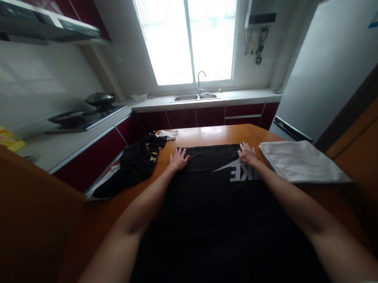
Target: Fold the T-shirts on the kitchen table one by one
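A black garment (pixel 210 207) with a grey swoosh and upside-down NIKE lettering lies spread on the wooden table, stretching toward me; I cannot tell whether it is a shirt or shorts. At its far left corner rests my left hand (pixel 178 159), fingers stretched out over the edge. My right hand (pixel 248 154) lies on the far right corner beside the print, fingers also extended. Both palms face down, and neither hand grips the cloth. The near part of the garment is dark, and its lower end runs out of view.
Dark crumpled clothes (pixel 136 162) lie on the table's left side, with a small white cloth (pixel 170 135) behind them. To the right is a folded white cloth (pixel 302 161). Beyond the wooden table (pixel 213 134) stand a counter with a sink (pixel 187 98), and a fridge (pixel 326 64).
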`<action>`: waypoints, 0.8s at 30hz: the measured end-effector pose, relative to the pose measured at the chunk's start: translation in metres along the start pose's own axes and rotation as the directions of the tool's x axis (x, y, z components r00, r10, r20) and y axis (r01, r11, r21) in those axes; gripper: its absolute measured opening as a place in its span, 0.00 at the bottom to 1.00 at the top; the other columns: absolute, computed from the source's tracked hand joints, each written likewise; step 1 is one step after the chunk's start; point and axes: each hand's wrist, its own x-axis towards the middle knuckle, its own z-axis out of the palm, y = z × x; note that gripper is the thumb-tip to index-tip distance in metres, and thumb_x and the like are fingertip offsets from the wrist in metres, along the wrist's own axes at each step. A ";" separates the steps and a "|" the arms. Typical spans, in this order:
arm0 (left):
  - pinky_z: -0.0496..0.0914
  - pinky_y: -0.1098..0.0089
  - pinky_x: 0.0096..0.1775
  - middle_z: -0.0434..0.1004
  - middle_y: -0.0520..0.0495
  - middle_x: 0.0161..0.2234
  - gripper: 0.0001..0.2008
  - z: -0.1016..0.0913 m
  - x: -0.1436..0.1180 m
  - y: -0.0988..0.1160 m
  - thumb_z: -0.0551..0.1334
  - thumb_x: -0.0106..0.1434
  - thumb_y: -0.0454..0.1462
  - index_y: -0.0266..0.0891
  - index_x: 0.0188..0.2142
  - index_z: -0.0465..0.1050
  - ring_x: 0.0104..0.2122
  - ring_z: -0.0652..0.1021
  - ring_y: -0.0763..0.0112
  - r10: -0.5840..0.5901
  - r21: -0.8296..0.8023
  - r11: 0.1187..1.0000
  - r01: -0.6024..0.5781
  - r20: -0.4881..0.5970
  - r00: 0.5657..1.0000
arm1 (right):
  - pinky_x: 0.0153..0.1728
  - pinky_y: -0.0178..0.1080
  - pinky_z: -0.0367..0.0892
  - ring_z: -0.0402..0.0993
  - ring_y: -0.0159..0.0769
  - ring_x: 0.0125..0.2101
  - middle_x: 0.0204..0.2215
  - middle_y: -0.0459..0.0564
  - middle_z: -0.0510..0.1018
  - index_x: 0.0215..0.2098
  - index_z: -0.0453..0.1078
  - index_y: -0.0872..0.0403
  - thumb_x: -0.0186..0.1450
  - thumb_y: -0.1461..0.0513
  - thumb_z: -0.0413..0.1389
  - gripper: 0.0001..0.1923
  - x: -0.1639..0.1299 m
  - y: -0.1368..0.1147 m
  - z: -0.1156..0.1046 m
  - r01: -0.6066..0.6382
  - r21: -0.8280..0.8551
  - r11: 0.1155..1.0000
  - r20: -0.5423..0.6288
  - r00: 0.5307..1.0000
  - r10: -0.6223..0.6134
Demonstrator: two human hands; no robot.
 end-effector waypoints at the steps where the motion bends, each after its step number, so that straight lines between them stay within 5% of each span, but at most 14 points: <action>1: 0.44 0.37 0.66 0.43 0.34 0.73 0.36 0.001 0.008 -0.008 0.46 0.72 0.55 0.38 0.72 0.52 0.72 0.47 0.48 -0.011 0.010 1.000 0.011 0.031 0.999 | 0.68 0.60 0.39 0.41 0.49 0.72 0.73 0.64 0.48 0.72 0.51 0.62 0.74 0.54 0.40 0.33 0.008 0.001 0.002 -0.013 -0.007 1.000 0.029 0.999 0.013; 8: 0.40 0.36 0.66 0.39 0.42 0.74 0.40 0.006 0.044 -0.049 0.41 0.69 0.62 0.46 0.73 0.48 0.72 0.43 0.47 -0.036 0.049 0.998 0.033 0.060 0.998 | 0.67 0.65 0.29 0.34 0.50 0.73 0.74 0.62 0.42 0.74 0.46 0.60 0.72 0.41 0.37 0.42 0.048 0.005 0.021 -0.066 -0.068 0.995 0.102 0.992 0.073; 14: 0.43 0.39 0.67 0.46 0.37 0.73 0.35 -0.013 0.046 -0.015 0.42 0.73 0.55 0.39 0.72 0.52 0.72 0.46 0.48 0.022 0.033 0.999 -0.018 -0.125 0.992 | 0.66 0.67 0.29 0.33 0.50 0.73 0.74 0.63 0.42 0.73 0.47 0.62 0.74 0.44 0.37 0.40 0.060 -0.014 0.001 -0.042 0.021 0.999 0.008 0.999 0.042; 19: 0.45 0.41 0.67 0.47 0.37 0.73 0.32 -0.025 -0.025 0.020 0.49 0.74 0.51 0.39 0.71 0.56 0.72 0.46 0.47 0.210 0.017 0.978 -0.210 -0.167 0.963 | 0.67 0.67 0.33 0.36 0.50 0.73 0.74 0.60 0.45 0.71 0.54 0.59 0.75 0.50 0.38 0.33 0.005 -0.034 -0.038 0.069 0.141 0.988 -0.119 0.991 -0.052; 24: 0.50 0.40 0.66 0.53 0.42 0.72 0.30 -0.019 -0.152 0.030 0.55 0.71 0.51 0.48 0.69 0.59 0.71 0.51 0.47 0.389 -0.092 0.914 -0.396 -0.083 0.917 | 0.67 0.67 0.39 0.43 0.51 0.72 0.73 0.56 0.51 0.69 0.60 0.54 0.73 0.55 0.44 0.28 -0.121 -0.042 -0.057 0.227 0.178 0.958 -0.127 0.970 -0.206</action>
